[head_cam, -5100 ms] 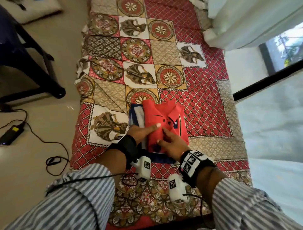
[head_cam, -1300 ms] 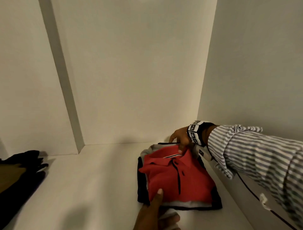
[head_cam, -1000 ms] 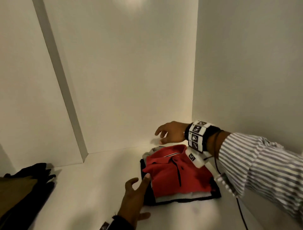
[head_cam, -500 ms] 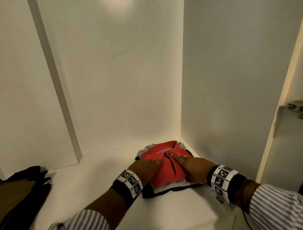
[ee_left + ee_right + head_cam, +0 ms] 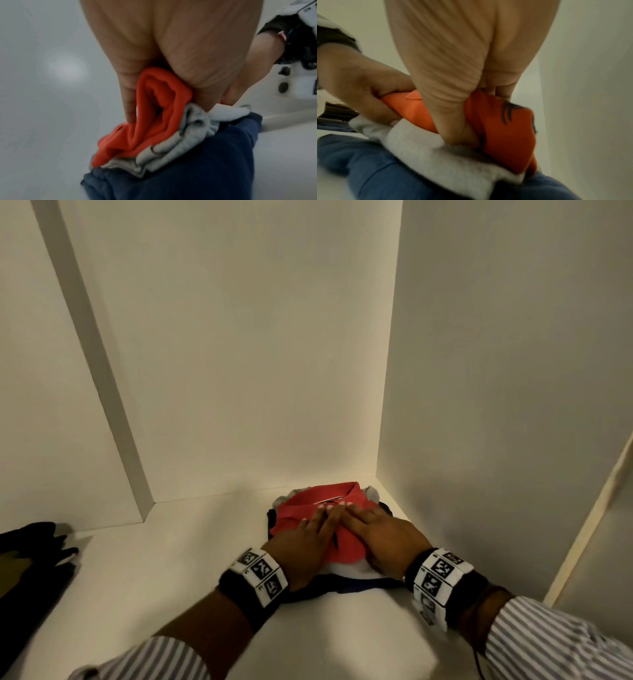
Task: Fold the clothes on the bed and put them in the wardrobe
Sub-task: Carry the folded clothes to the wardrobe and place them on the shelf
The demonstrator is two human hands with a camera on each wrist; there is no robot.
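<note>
A folded stack sits on the white wardrobe shelf [image 5: 171, 559], close to the back right corner. It has a red polo shirt [image 5: 298, 510] on top, a grey garment [image 5: 346, 568] under it and a navy garment [image 5: 352, 585] at the bottom. My left hand [image 5: 308, 539] and right hand [image 5: 380, 534] lie side by side on the red shirt, palms down and fingers straight, pressing it. In the left wrist view the red shirt [image 5: 154, 121] bunches under my left hand [image 5: 163, 54]. The right wrist view shows my right hand [image 5: 462, 60] pressing the red shirt [image 5: 505, 128].
The wardrobe's side wall [image 5: 496, 405] stands just right of the stack, with the back panel behind it. A vertical divider [image 5: 102, 392] rises at the back left. Dark clothing [image 5: 30, 556] lies at the shelf's far left. A door edge [image 5: 589, 529] shows at the right.
The stack went from the bed to the wardrobe shelf. In the last second both hands came down flat on the red shirt, and the stack slid back towards the right corner.
</note>
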